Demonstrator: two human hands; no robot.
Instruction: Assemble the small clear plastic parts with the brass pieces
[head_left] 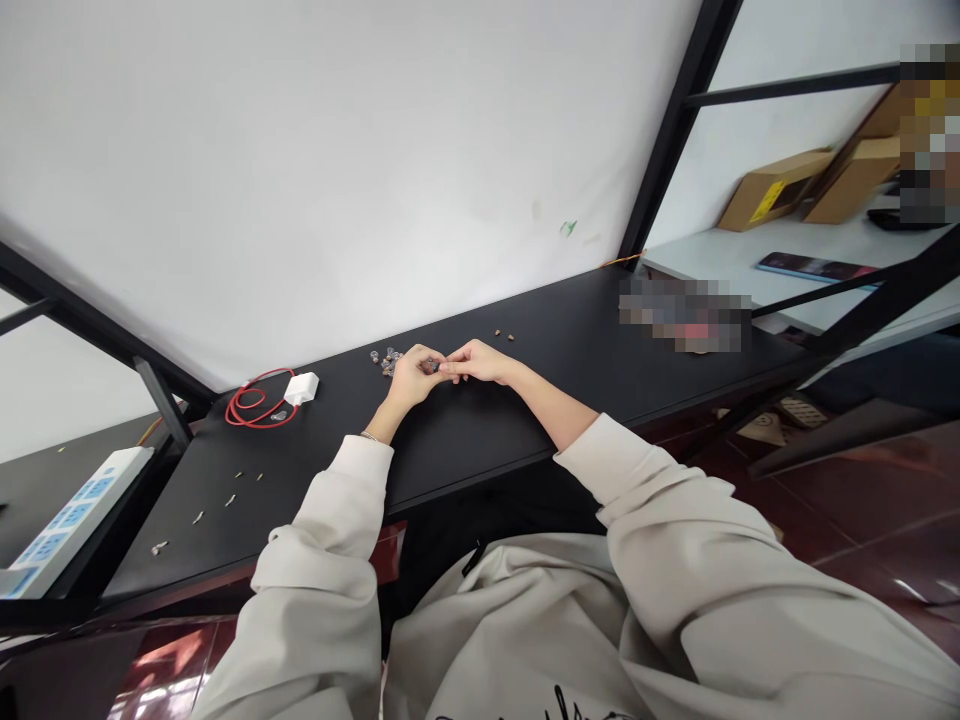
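Note:
Over the black tabletop, my left hand (pixel 415 378) and my right hand (pixel 481 362) meet, fingertips together. The fingers of both are pinched around something too small and too covered to name. Beside and partly behind my left hand lies a cluster of small clear pieces (pixel 388 362) with brownish bits among them; they look like tiny glass bottles with stoppers. Beyond my right hand sit two small brown pieces (pixel 504 335) that look like corks.
A white charger plug (pixel 301 388) with a coiled red cable (pixel 247 408) lies to the left. Several tiny light pieces (pixel 199 517) are scattered near the table's left front. A power strip (pixel 82 515) stands beyond the black frame. The wall (pixel 375 180) rises behind.

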